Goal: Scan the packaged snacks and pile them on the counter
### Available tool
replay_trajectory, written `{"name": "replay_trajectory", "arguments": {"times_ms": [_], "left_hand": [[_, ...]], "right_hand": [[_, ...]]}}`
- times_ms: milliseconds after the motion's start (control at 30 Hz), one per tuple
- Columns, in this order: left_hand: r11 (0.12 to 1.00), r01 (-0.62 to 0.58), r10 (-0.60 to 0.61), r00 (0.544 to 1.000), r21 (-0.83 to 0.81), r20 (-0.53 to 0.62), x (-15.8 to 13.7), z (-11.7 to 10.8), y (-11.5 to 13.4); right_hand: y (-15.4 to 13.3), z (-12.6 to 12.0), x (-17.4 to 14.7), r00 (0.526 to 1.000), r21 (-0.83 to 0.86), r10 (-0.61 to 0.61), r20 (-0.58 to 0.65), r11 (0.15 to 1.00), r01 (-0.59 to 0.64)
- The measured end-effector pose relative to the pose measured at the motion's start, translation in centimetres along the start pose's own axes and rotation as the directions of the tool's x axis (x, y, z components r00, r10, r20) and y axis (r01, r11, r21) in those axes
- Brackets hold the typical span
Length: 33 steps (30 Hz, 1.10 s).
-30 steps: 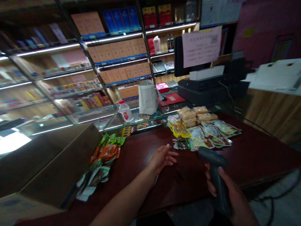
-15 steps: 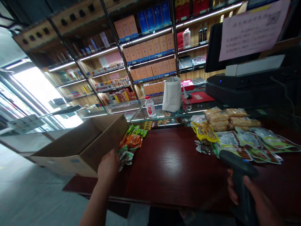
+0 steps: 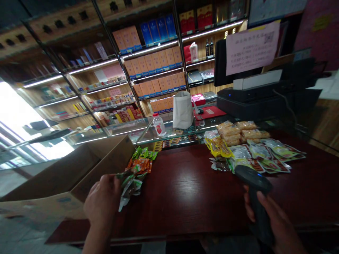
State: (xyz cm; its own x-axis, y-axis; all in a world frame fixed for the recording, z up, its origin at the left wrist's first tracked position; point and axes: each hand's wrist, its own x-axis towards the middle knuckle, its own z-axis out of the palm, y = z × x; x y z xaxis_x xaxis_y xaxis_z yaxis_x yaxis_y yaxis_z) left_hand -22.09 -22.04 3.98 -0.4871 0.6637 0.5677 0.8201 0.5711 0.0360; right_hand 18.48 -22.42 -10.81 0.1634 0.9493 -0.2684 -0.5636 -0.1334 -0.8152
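Observation:
My left hand [image 3: 103, 197] is closed in a pinch on a small green snack packet [image 3: 126, 174], beside the wall of the open cardboard box [image 3: 87, 178]. Close by on the counter lie silvery-green packets [image 3: 131, 188], orange packets [image 3: 144, 164] and green packets [image 3: 145, 153]. My right hand [image 3: 275, 218] is wrapped round the handle of a dark barcode scanner [image 3: 253, 180], held above the counter's right part. Past the scanner head lie flat clear-and-green snack bags [image 3: 261, 155], yellow packets [image 3: 217, 145] and a dark packet [image 3: 220, 164].
The dark red counter [image 3: 182, 201] meets a glass display case [image 3: 127, 128]. On the glass stand a bottle with a red cap [image 3: 159, 126] and a white bag [image 3: 183, 111]. Bagged puffy snacks [image 3: 230, 133] lie before the monitor [image 3: 220, 63]. Stocked shelves line the back.
The view has turned to the right. My left hand has lifted a small packet from the pile beside the box. My right hand still grips the scanner.

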Motion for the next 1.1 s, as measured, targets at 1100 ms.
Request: {"name": "replay_trajectory", "arguments": {"times_ms": [1100], "left_hand": [[-0.068, 0.865, 0.667, 0.41, -0.497, 0.622, -13.6, 3.5, 17.0]], "right_hand": [[-1.7, 6.4, 0.1, 0.954, -0.02, -0.294, -0.065, 0.956, 0.293]]}}
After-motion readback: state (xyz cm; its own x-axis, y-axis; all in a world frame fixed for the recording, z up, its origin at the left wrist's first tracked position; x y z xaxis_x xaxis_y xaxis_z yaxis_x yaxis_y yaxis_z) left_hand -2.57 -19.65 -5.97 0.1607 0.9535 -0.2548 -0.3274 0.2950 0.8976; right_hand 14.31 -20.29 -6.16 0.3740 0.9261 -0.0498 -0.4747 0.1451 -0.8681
